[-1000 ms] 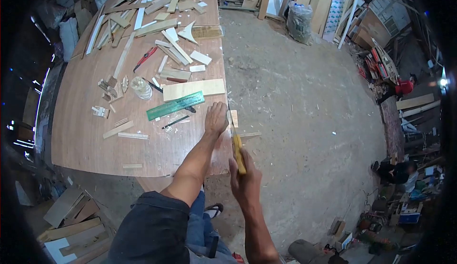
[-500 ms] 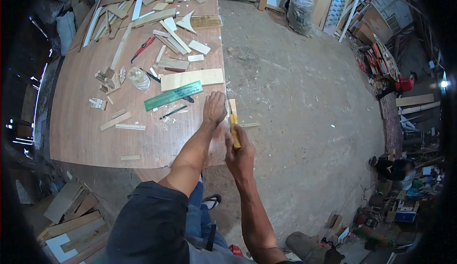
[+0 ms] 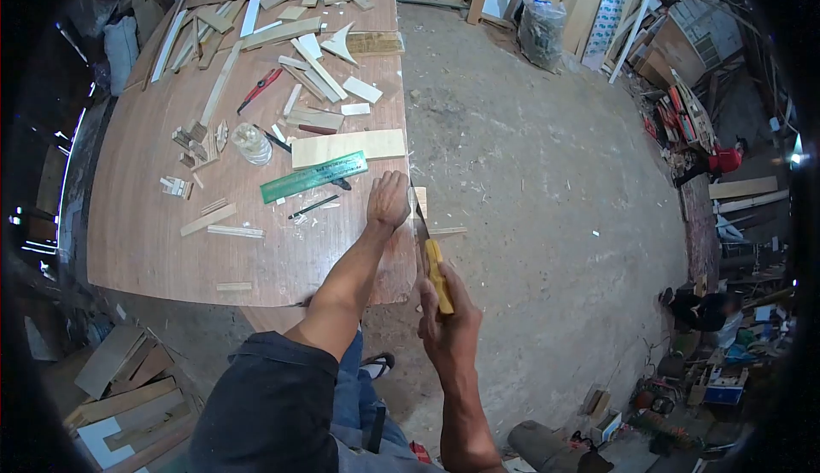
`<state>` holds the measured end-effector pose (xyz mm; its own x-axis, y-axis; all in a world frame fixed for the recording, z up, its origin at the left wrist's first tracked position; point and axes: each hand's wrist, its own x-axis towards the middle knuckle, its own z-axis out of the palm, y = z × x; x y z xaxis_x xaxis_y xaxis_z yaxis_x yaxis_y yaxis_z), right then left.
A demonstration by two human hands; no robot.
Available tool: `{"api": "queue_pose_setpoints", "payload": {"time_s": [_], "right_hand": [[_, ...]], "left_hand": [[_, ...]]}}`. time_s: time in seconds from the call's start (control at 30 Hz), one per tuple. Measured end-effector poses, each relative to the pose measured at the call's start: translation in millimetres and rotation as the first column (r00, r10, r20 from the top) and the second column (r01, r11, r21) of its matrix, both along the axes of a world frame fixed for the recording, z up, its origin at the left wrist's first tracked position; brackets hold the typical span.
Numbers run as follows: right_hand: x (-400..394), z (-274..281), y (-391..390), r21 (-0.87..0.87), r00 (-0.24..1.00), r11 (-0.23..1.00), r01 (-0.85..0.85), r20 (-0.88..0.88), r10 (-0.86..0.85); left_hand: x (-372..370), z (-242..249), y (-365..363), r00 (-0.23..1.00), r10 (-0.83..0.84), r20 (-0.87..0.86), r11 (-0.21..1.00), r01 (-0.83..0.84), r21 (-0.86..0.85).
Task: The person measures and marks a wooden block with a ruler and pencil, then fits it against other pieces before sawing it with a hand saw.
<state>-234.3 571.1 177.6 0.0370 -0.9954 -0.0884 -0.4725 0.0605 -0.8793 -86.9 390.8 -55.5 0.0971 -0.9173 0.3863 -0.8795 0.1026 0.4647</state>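
My right hand [image 3: 451, 324] grips the yellow handle of a hand saw [image 3: 438, 277], whose thin blade points forward along the table's right edge. My left hand [image 3: 389, 200] presses down at that edge with fingers curled, on a small piece of wood [image 3: 420, 202] that juts past the edge. The blade lies against this wood, just right of my left fingers. How much wood is under the hand is hidden. Left of it lie a green ruler [image 3: 314, 177], a dark pencil [image 3: 313, 207] and a pale board [image 3: 348, 149].
The wooden table [image 3: 145, 234] carries a clear jar [image 3: 252, 144], a red-and-black tool [image 3: 260, 90] and many loose wood offcuts. A thin strip [image 3: 448, 231] shows beyond the table edge. Another person [image 3: 705, 306] is at the far right, near a clutter of tools.
My right hand has drawn the saw back toward my body and slightly right, exposing more of the blade. My left hand stays in about the same place.
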Motion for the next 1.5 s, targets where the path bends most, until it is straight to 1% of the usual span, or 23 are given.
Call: {"api": "queue_pose_setpoints", "payload": {"time_s": [0.07,0.13,0.2,0.27,0.3,0.33,0.4,0.43,0.47,0.53,0.63,0.7,0.77,0.87,0.9,1.0,1.03,1.1,1.2,1.33,1.37,1.47,1.5], "right_hand": [[6.6,-14.2,-16.6,-0.043,1.0,0.999,0.019,0.012,-0.018],[17.0,-41.0,-46.8,-0.291,0.991,0.951,-0.099,-0.115,0.068],[12.1,-30.8,-34.4,-0.221,0.99,0.971,-0.088,-0.126,0.061],[0.3,-17.3,-14.2,-0.276,0.994,0.958,-0.072,-0.097,0.047],[-2.5,-2.4,-1.5,-0.053,1.0,0.999,-0.005,-0.008,0.004],[0.3,-5.7,-4.9,-0.043,1.0,0.999,-0.001,-0.008,0.0],[10.0,-20.8,-29.9,-0.195,0.995,0.98,-0.04,-0.098,0.021],[11.8,-48.2,-45.5,-0.262,0.994,0.963,-0.07,-0.105,0.044],[11.8,-45.1,-47.5,-0.269,0.994,0.96,-0.073,-0.101,0.047],[9.0,-31.9,-43.3,-0.143,0.997,0.988,-0.064,-0.057,0.056],[-0.1,-1.3,-18.0,-0.108,0.999,0.993,-0.044,-0.027,0.041],[2.2,-13.4,-23.5,-0.073,1.0,0.997,-0.01,-0.007,0.01],[12.3,-52.0,-56.5,-0.242,0.996,0.967,-0.081,-0.066,0.067],[3.1,-27.1,-45.2,-0.324,0.992,0.94,-0.105,-0.095,0.078],[-2.9,-12.1,-30.7,-0.157,0.998,0.986,-0.059,-0.024,0.056],[3.3,7.4,-21.9,-0.023,0.999,1.0,-0.001,0.049,0.002],[9.0,-5.7,-28.2,-0.02,0.999,1.0,0.001,0.049,0.0],[23.2,-34.5,-54.2,-0.229,0.987,0.966,-0.12,-0.129,0.092],[7.1,-23.5,-36.4,-0.261,0.994,0.963,-0.075,-0.097,0.051],[7.4,10.3,-20.4,-0.018,1.0,1.0,0.006,0.026,-0.006],[8.9,-26.3,-34.7,-0.23,0.995,0.972,-0.058,-0.098,0.036],[17.4,-35.1,-50.8,-0.132,0.992,0.986,-0.105,-0.086,0.094],[10.5,-35.5,-44.9,-0.27,0.99,0.956,-0.115,-0.108,0.088]], "left_hand": [[0.0,-2.6,4.7,1.0,-0.005,-0.014,1.0,0.005,0.008],[0.5,1.8,1.1,1.0,-0.015,-0.021,1.0,0.015,-0.007],[1.3,5.3,-0.4,1.0,0.0,0.007,0.999,-0.001,0.053],[2.1,6.9,-7.0,1.0,0.012,0.015,0.999,-0.012,0.03],[-0.1,2.8,-0.8,1.0,0.019,0.014,0.999,-0.019,0.03],[0.6,-0.5,2.1,1.0,0.015,0.014,0.999,-0.016,0.041],[1.4,1.3,0.0,0.999,-0.016,-0.032,1.0,0.016,-0.019],[1.4,3.2,0.3,0.998,-0.02,-0.061,1.0,0.018,-0.024],[3.4,4.8,-2.7,0.998,-0.017,-0.058,0.999,0.015,-0.031],[0.6,3.2,-1.0,1.0,0.004,-0.026,1.0,-0.005,-0.017],[-0.2,-3.4,-3.8,1.0,0.024,-0.007,1.0,-0.024,-0.018],[1.1,-2.9,0.5,1.0,0.009,-0.022,1.0,-0.009,-0.019],[1.5,3.7,0.0,0.999,-0.014,-0.052,1.0,0.013,-0.012],[0.5,-3.1,-4.1,1.0,0.015,-0.011,1.0,-0.016,-0.01],[1.1,-0.6,-8.8,1.0,0.021,-0.016,1.0,-0.021,-0.012],[2.7,-1.8,-4.4,1.0,0.012,0.006,1.0,-0.012,0.008],[2.0,-1.3,-0.2,1.0,0.0,-0.01,1.0,0.0,0.006],[2.8,2.4,-4.1,1.0,-0.013,-0.022,1.0,0.013,-0.015],[2.5,5.0,-10.6,1.0,0.001,-0.015,1.0,-0.001,0.002],[3.1,2.1,-0.5,1.0,0.008,-0.003,0.999,-0.008,0.05],[2.1,5.4,-1.8,1.0,-0.007,-0.011,0.999,0.007,0.05],[2.5,-0.4,-5.2,1.0,0.004,-0.021,1.0,-0.004,0.019],[-2.1,-1.0,-0.1,1.0,-0.016,-0.022,0.999,0.017,0.028]]}}
